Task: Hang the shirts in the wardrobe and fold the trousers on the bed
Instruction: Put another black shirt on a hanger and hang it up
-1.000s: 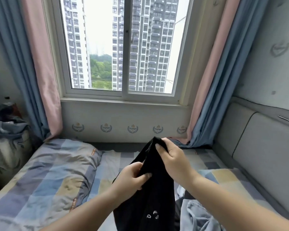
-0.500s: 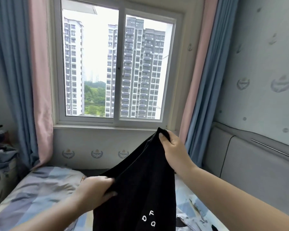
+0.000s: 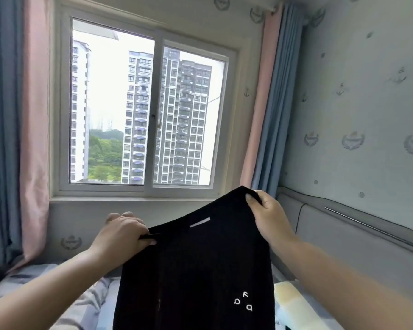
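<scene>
The left hand (image 3: 123, 232) and right hand (image 3: 267, 211) each pinch a top corner of the black garment (image 3: 196, 270), suspended spread above the bed (image 3: 293, 303); hanging or folding is judged not yet begun; no wardrobe visible.

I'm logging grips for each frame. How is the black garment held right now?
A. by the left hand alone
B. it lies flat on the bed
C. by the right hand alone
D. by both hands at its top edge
D: the left hand and the right hand each pinch the top edge of the black garment, which is held up above the bed.
</scene>
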